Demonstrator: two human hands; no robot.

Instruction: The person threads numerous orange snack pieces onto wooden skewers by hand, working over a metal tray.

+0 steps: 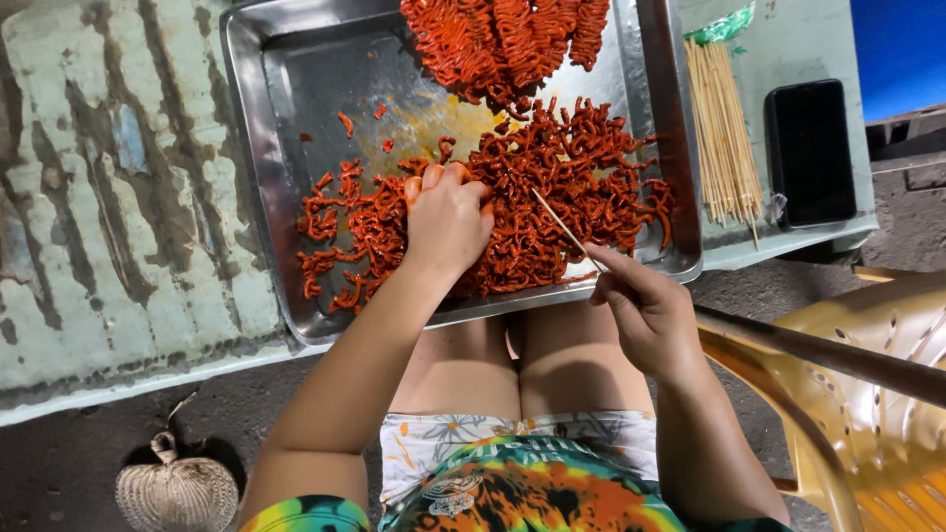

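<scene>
A steel tray [286, 108] holds a heap of red-orange marinated meat strips [581, 177], and finished skewered pieces [503, 39] lie at its far end. My left hand [448, 222] reaches into the strips, fingers curled over some of them. My right hand [645, 310] hovers over the tray's near edge and pinches a thin bamboo skewer [564, 229], whose tip points up-left into the meat.
A bundle of bamboo skewers [724, 138] and a black phone [810, 153] lie on the table right of the tray. A yellow plastic chair [877, 394] stands at the right. A woven fan [177, 488] lies on the ground at lower left. Worn painted tabletop [108, 197] lies left.
</scene>
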